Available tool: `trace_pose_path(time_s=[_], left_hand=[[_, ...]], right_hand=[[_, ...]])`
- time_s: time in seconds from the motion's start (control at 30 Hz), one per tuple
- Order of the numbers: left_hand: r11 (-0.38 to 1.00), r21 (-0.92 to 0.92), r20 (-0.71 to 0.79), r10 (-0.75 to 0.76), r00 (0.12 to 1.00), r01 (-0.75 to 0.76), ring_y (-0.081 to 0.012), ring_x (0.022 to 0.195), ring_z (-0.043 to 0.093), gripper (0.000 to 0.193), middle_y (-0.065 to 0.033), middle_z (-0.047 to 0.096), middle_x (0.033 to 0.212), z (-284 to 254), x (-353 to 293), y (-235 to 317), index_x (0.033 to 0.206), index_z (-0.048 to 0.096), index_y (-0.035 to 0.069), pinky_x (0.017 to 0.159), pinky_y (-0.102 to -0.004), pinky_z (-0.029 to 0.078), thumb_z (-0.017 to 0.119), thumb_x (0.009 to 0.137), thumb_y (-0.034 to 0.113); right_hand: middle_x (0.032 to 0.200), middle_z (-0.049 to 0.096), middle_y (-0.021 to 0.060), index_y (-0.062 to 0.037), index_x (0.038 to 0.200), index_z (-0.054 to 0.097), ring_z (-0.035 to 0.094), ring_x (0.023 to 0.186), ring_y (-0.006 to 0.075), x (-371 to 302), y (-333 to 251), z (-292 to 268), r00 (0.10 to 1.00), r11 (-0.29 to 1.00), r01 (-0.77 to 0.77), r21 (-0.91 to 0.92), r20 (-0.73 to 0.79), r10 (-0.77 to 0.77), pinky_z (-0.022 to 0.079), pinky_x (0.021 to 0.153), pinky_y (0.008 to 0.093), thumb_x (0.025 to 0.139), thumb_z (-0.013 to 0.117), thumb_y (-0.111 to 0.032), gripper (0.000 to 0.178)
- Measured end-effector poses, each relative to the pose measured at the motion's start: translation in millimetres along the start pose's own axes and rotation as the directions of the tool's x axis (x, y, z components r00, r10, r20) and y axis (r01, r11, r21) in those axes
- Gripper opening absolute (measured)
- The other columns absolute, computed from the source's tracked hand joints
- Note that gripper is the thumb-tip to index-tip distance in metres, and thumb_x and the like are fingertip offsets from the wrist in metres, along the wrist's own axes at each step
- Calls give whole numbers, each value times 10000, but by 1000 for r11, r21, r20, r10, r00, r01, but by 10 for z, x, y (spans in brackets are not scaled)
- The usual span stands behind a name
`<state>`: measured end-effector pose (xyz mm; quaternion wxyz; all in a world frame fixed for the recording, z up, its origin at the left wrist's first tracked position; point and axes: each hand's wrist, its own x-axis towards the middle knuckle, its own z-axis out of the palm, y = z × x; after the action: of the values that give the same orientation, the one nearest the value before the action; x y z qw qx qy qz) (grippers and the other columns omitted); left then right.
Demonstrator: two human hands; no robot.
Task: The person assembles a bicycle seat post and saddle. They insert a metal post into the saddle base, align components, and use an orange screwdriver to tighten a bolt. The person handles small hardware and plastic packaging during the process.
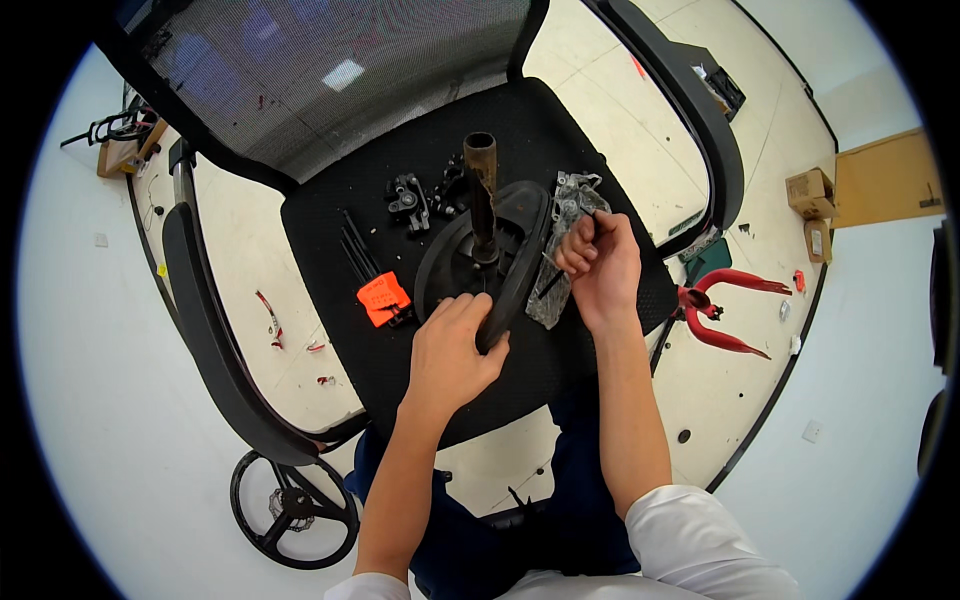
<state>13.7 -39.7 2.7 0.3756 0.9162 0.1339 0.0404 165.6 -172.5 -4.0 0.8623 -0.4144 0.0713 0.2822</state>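
Black round wheel [518, 268]: one o'clock from your nearer left hand [448, 352], which grips it; rusty brown metal tube [482, 178] points twelve o'clock. Your right hand [606, 268] is curled, contents unclear.

I observe one black wheel [516, 283], tilted, mid-scene on the seat [350, 205], its thick rim raised at right. A rust-marked, open-topped metal tube [483, 190] stands over its middle. Just right, a short black rod [549, 285] slants; type unclear.

right sleeve [690, 535]: white, loose, creased, ending near the elbow;
left sleeve [368, 588]: white, only its edge visible;
trousers [580, 445]: dark blue, both legs partly showing;
left hand [450, 350]: bare;
right hand [608, 268]: bare
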Motion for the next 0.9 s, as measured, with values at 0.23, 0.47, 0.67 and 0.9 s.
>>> trace_pose_path(time_s=[0.23, 0.47, 0.67, 0.9], left_hand=[[882, -462, -55, -134, 990, 94, -201, 783, 620, 304, -64, 645, 834, -121, -1, -3, 972, 617, 6, 734, -323, 501, 699, 687, 74], [477, -842, 76, -358, 931, 252, -128, 781, 592, 469, -28, 655, 904, -168, -8, -173, 1086, 631, -41, 744, -243, 475, 641, 620, 2], [905, -426, -186, -74, 980, -13, -132, 648, 472, 232, -61, 491, 696, -118, -16, -194, 794, 545, -16, 603, -285, 409, 649, 591, 28], [943, -278, -252, 112, 961, -183, -253, 585, 387, 242, -100, 377, 628, -91, 33, -162, 667, 433, 7, 540, -337, 338, 654, 571, 29]], right_hand=[[589, 301, -32, -100, 715, 412, 286, 518, 93, -2, -10, 3, 999, 1000, 23, -3, -23, -23, 307, 556, 280, 966, 432, -267, 302], [596, 305, -37, -95, 722, 427, 291, 516, 90, 10, -5, -30, 999, 999, 14, 43, -33, -12, 307, 554, 270, 955, 473, -263, 291], [658, 362, -48, -108, 797, 501, 317, 553, 61, 115, -49, -73, 980, 997, 57, -47, -188, -65, 276, 520, 235, 948, 579, -260, 228], [702, 413, -47, -29, 1058, 618, 289, 511, 36, 94, -106, -27, 983, 1000, 7, -2, -181, -8, 239, 460, 215, 898, 589, -129, 191]])
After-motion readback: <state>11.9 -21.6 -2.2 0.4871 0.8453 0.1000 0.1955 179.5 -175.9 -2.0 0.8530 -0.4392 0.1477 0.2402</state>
